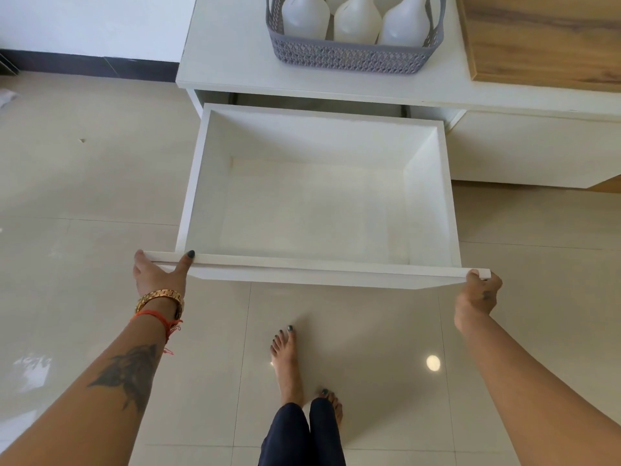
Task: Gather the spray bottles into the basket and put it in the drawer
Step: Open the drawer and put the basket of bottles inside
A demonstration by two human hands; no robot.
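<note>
A grey woven basket (349, 57) stands on top of the low white cabinet (221, 62), with three translucent white spray bottles (357, 23) upright inside; their tops are cut off by the frame edge. Below it the white drawer (316, 267) is pulled far out, and nothing lies inside. My left hand (158, 274) grips the left end of the drawer's front panel, thumb over the top edge. My right hand (477, 294) grips the right end of the same panel.
A wooden panel (544, 38) rises at the right on the cabinet top. A second closed white drawer front (537, 149) sits to the right. Glossy beige floor tiles (84, 183) surround the cabinet; my bare feet (285, 361) stand just in front of the drawer.
</note>
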